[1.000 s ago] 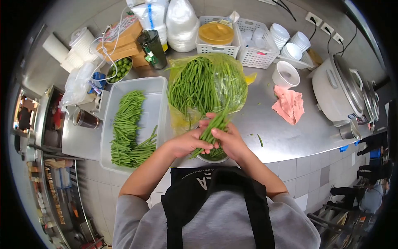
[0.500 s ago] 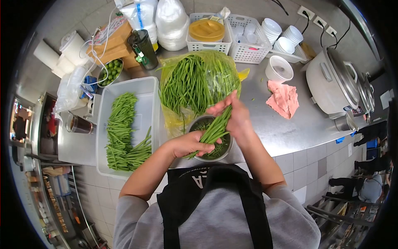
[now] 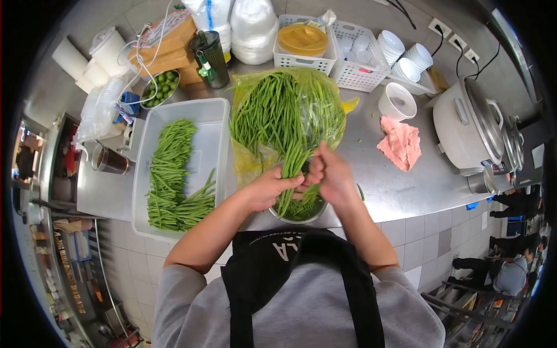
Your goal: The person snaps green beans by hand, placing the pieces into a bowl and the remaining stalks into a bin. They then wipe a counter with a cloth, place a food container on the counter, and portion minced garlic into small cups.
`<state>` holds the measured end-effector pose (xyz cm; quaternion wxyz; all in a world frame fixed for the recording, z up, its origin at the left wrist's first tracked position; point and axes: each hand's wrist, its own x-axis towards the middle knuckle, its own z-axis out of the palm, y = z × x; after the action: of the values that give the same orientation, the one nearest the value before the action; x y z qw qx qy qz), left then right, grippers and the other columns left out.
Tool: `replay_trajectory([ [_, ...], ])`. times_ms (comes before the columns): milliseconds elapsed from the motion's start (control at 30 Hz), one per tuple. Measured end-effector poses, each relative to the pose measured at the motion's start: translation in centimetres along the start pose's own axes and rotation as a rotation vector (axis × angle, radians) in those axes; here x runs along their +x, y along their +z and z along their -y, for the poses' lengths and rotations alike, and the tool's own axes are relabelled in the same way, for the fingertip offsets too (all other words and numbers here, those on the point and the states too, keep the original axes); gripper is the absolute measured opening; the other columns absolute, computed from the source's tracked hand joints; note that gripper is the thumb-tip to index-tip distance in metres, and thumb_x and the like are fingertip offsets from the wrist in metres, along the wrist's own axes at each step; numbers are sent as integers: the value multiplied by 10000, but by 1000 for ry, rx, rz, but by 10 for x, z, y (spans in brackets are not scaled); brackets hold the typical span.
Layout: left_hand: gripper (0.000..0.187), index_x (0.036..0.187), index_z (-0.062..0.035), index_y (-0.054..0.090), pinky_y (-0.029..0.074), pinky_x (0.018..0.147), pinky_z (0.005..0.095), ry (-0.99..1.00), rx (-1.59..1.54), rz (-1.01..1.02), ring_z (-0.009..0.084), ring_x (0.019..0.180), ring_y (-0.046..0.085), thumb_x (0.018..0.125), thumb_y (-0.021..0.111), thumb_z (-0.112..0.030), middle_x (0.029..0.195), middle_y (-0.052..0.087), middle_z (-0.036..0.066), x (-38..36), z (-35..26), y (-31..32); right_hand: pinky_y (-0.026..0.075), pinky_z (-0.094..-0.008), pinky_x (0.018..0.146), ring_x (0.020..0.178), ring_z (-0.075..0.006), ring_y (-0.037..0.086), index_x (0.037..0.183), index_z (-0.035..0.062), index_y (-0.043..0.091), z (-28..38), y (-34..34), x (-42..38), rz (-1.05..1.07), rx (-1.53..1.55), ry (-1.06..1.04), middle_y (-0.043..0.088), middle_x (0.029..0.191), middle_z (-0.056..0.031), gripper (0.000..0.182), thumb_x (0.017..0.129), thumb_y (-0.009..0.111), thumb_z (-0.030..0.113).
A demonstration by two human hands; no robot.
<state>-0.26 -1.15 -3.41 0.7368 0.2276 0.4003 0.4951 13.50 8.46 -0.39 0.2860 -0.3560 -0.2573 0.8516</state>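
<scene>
A bunch of green beans [image 3: 292, 169] is gripped in my left hand [image 3: 270, 189], upright over a metal bowl [image 3: 310, 220] with green bits inside. Close to the bunch's right side, my right hand [image 3: 332, 175] has its fingers curled together; what they hold, if anything, is too blurred to make out. Behind the hands lies a yellow plastic bag [image 3: 331, 110] full of long green beans [image 3: 264, 113]. On the left, a clear plastic tub [image 3: 203, 119] holds more beans [image 3: 169, 174] along its left side and bottom.
A pink cloth [image 3: 399, 144] and white container [image 3: 397, 101] lie right of the bag. A large cooker [image 3: 464, 124] stands far right. White baskets [image 3: 360, 72] are behind. A dark drink glass [image 3: 110, 160] and bowl of green limes [image 3: 162, 90] stand left. People [image 3: 510, 275] appear far right.
The beans in my left hand have gone from slanted to more upright. My right hand has moved lower and its fingers have curled in. The whole view has shifted slightly.
</scene>
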Motion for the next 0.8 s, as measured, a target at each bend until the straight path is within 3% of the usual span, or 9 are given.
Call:
replay_trajectory([
  [200, 326, 1202, -106, 480, 489, 752, 326, -31, -66, -60, 145, 973, 532, 897, 574, -172, 1096, 524, 9, -2, -3, 3, 420, -260, 565, 618, -110, 468, 907, 69, 484, -38, 16, 12, -222, -133, -308, 511, 749, -21, 139, 929, 518, 201],
  [233, 335, 1209, -108, 474, 489, 749, 325, -43, -57, -64, 145, 974, 532, 895, 577, -162, 1108, 518, 10, -2, -3, 3, 424, -242, 631, 678, -106, 475, 941, 62, 480, -40, 16, 10, -193, -198, -357, 521, 828, -33, 145, 930, 515, 203],
  [333, 356, 1212, -106, 465, 490, 733, 312, 9, -16, -108, 147, 913, 554, 879, 591, -115, 1043, 548, 26, -7, -8, 14, 424, -242, 642, 723, -100, 476, 997, 44, 485, -45, 17, 12, -130, -343, -477, 533, 857, -41, 180, 924, 522, 204],
  [433, 443, 1236, -113, 429, 501, 699, 306, 34, 80, -1, 150, 911, 567, 843, 631, -84, 1012, 557, 33, 0, -4, -1, 444, -264, 721, 841, -126, 501, 1100, 20, 473, -31, 26, 1, -40, -580, -358, 538, 969, -76, 262, 900, 556, 168],
  [533, 419, 1200, -102, 462, 488, 678, 287, 134, -8, -70, 148, 837, 579, 824, 645, -68, 940, 580, 29, 0, -13, -15, 436, -298, 845, 999, -171, 497, 1191, 6, 441, -21, 35, -4, 39, -549, -603, 511, 1119, -106, 370, 868, 587, 111],
  [567, 395, 1182, -96, 468, 486, 682, 289, 210, -27, -149, 149, 832, 578, 828, 640, -68, 934, 582, 29, 0, -17, -19, 389, -318, 941, 1103, -203, 462, 1225, 11, 424, -21, 25, 5, 39, -638, -731, 467, 1217, -117, 421, 847, 599, 67],
  [667, 322, 1129, -78, 486, 482, 693, 297, 443, -78, -388, 151, 816, 577, 838, 625, -66, 916, 589, 26, 2, -28, -30, 371, -321, 959, 1142, -200, 436, 1202, 16, 443, -9, 17, 1, 78, -655, -666, 481, 1212, -118, 391, 844, 595, 58],
  [800, 231, 1099, -65, 498, 474, 738, 304, 501, -10, -570, 150, 866, 562, 885, 573, -109, 938, 589, 41, 4, -35, -44, 410, -271, 897, 1078, -160, 482, 1120, 25, 504, -18, 6, -5, 47, -629, -523, 522, 1140, -103, 286, 849, 591, 48],
])
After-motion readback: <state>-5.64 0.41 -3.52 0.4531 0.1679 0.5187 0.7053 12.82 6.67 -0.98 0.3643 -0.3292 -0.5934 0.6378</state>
